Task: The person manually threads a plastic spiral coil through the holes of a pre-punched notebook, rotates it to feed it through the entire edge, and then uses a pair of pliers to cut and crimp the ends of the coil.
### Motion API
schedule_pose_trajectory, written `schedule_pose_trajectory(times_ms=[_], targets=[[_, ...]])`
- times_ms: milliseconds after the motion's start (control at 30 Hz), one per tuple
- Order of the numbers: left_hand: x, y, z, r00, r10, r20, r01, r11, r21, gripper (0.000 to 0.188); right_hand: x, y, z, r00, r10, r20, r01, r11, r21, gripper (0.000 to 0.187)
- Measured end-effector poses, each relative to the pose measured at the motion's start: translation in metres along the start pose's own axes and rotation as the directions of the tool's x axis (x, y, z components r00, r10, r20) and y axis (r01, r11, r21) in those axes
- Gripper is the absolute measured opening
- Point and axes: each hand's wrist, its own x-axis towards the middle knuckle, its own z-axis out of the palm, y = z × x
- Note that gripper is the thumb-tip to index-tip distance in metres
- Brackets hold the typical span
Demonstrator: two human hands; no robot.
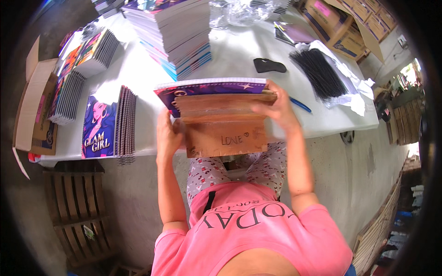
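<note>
In front of me a purple-covered notebook [221,89] stands on its edge, its white page edge up, against a brown wooden block [225,131] with handwriting on its near face. My right hand [276,109] grips the notebook's right end, fingers behind it and thumb over the wood. At the left end, my left hand [168,133] is curled round the notebook's lower corner beside the block; its fingertips are partly hidden. Left of it lie a purple illustrated notebook [98,124] and a stack of spiral-bound notebooks [125,120].
A tall stack of unbound books [184,37] rises behind the block. Black spiral coils [317,71], a black flat piece [269,66] and a blue pen-like tool [300,105] lie to the right. An opened carton [39,106] stands at the left edge, other cartons [336,27] at far right.
</note>
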Motion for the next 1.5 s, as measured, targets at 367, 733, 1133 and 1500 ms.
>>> schedule_pose_trajectory(times_ms=[367, 733, 1133, 1500], targets=[[0.015, 0.141, 0.015, 0.768, 0.639, -0.035, -0.552, 0.688, 0.472, 0.060, 0.033, 0.055, -0.123, 0.912, -0.154, -0.381, -0.202, 0.640, -0.742, 0.046], [0.018, 0.140, 0.037, 0.778, 0.578, -0.246, -0.429, 0.775, 0.464, 0.053, 0.073, 0.102, -0.190, 0.908, 0.196, -0.370, -0.381, 0.020, -0.925, 0.017], [0.018, 0.141, 0.066, 0.700, 0.656, -0.283, -0.552, 0.748, 0.369, 0.034, 0.059, 0.078, -0.213, 0.932, 0.128, -0.338, -0.340, -0.011, -0.940, 0.048], [0.012, 0.136, 0.060, 0.711, 0.649, -0.271, -0.516, 0.743, 0.426, 0.032, 0.010, -0.076, -0.032, 0.990, -0.032, 0.136, 0.082, 0.923, -0.375, 0.032]])
